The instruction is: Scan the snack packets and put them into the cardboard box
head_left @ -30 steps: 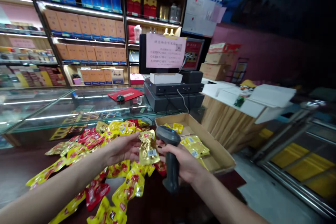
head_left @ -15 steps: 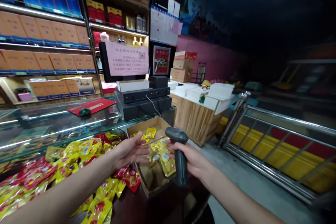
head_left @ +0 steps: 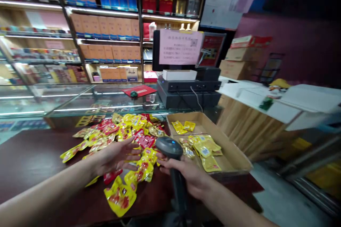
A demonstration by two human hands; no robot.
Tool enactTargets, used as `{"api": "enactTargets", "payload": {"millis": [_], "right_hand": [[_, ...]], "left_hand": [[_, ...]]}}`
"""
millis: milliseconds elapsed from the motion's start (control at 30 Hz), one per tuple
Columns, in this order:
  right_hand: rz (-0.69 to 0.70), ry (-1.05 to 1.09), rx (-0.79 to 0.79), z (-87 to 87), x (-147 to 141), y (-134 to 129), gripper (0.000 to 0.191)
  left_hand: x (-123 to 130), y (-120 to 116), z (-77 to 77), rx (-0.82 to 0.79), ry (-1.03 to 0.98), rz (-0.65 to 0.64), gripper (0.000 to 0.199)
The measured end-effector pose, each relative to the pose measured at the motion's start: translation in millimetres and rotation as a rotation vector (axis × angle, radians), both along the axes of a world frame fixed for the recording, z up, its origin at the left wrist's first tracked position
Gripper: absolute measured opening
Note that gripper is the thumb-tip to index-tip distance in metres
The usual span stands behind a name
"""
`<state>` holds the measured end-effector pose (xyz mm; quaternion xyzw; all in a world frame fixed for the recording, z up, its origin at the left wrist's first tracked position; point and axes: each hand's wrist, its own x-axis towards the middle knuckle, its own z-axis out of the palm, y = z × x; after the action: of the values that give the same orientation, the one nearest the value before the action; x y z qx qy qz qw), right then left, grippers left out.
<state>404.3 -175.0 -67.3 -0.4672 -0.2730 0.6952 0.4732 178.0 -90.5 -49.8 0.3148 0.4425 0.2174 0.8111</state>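
My right hand point(head_left: 190, 175) is wrapped round the handle of a dark barcode scanner point(head_left: 169, 146), which shows a small blue light on its head. Over the pile of snack packets point(head_left: 133, 122) hovers my left hand point(head_left: 117, 158), fingers spread, with nothing in it. The packets are mostly yellow and red, shiny and sealed. Nearest to the left hand are a red packet point(head_left: 144, 139) and a yellow packet point(head_left: 121, 197) by the table's front. A shallow cardboard box point(head_left: 231, 145) right of the scanner holds several yellow packets point(head_left: 205, 147).
The dark red table point(head_left: 32, 159) meets a glass counter point(head_left: 106, 101) bearing a red folder point(head_left: 140, 90) and a monitor point(head_left: 181, 48) with a pink notice. Shelves of boxed goods point(head_left: 106, 26) stand behind. On the right are a wooden counter point(head_left: 237, 117) and metal railing point(head_left: 295, 188).
The view has swung left, bringing more table and shelving into sight. My left hand has gone from beside the cardboard box to over the packet pile; the scanner stays in my right hand.
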Motion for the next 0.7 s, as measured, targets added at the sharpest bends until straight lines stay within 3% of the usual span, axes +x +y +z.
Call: {"api": "enactTargets", "payload": {"millis": [167, 300, 433, 567, 700], "right_hand": [[0.203, -0.065, -0.04, -22.2, -54.2, 2.7, 0.022], [0.315, -0.11, -0.006, -38.7, -87.7, 8.0, 0.022], [0.36, -0.221, 0.036, -54.1, -109.2, 13.4, 0.019], [0.379, -0.292, 0.012, -60.3, -119.8, 12.9, 0.018], [0.356, -0.227, -0.036, -54.8, -119.8, 11.5, 0.023]], "left_hand": [[-69.9, -37.5, -22.0, -0.067, 0.054, 0.128, 0.05], [-101.2, -69.2, -41.3, -0.124, 0.062, 0.145, 0.05], [-105.0, -89.1, -61.1, -0.128, -0.013, 0.074, 0.051], [-93.5, -90.4, -77.8, -0.1, -0.079, 0.054, 0.049], [-81.2, -81.0, -77.7, -0.011, -0.036, 0.14, 0.042]]}}
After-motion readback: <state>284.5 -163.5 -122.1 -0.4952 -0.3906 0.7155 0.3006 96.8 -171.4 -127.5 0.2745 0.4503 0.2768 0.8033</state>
